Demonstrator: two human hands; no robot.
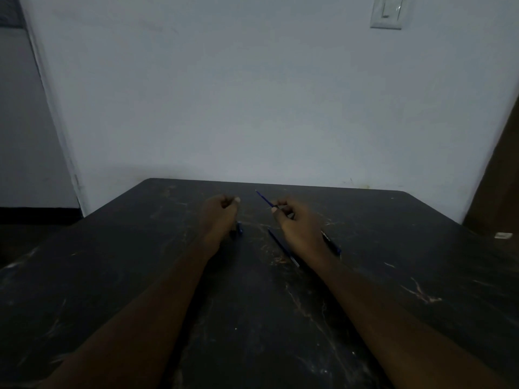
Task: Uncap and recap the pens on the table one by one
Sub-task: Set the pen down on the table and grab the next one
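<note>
Centre frame: my right hand (300,223) pinches an uncapped pen (265,199), tip toward upper left; my left hand (220,217) curls round, apparently, its cap (239,228).

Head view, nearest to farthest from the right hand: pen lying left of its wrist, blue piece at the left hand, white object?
1. lying pen, beside the wrist
2. blue piece, at left hand
3. white object, far right

A plain, dimly lit room indoors, likely in a home: a bare pale wall (252,94) fills the frame, a white light switch (387,12) sits upper right, and a scuffed dark table (252,304) stands against it.
</note>
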